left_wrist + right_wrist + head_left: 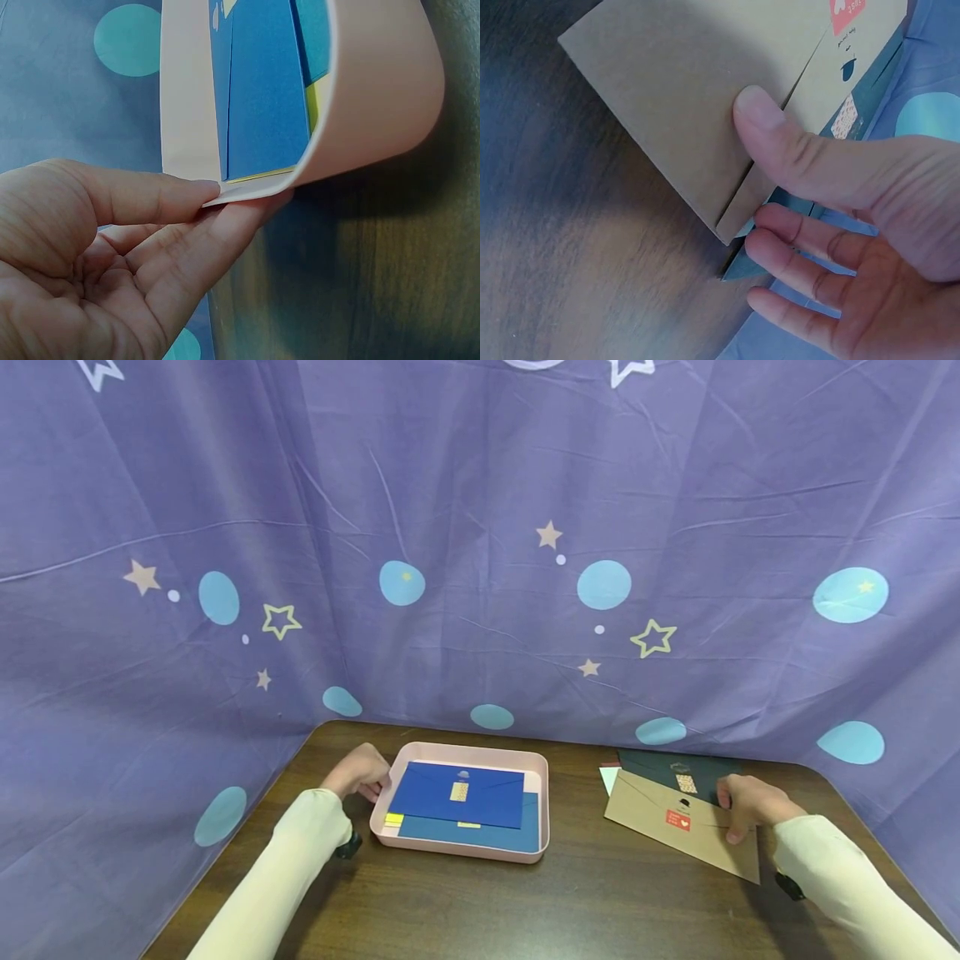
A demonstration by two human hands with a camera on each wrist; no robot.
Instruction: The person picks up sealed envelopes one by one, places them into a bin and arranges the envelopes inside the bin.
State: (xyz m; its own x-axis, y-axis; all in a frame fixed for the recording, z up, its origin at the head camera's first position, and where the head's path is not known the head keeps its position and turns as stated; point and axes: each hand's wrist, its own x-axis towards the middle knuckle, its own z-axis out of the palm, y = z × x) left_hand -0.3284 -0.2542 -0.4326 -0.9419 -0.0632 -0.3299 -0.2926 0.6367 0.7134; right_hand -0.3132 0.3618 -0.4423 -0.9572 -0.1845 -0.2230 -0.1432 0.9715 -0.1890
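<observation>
My left hand [362,772] pinches the left rim of a pink tray [465,853]; in the left wrist view, the thumb lies inside the rim and the fingers outside. Inside the tray a blue envelope [487,793] lies over a teal envelope [495,837], with a yellow edge [393,819] showing at the left. Over on the right, my right hand [753,806] grips a brown kraft envelope [645,806] by its right end, thumb on top. The envelope, bearing a red sticker [678,820], is tilted above a dark green envelope [645,764]. Some fingertips are hidden behind it.
A pale mint paper corner [608,777] and a dark red edge [612,764] stick out left of the dark green envelope. The brown wooden table [570,902] ends at a purple curtain [480,635] hanging behind it.
</observation>
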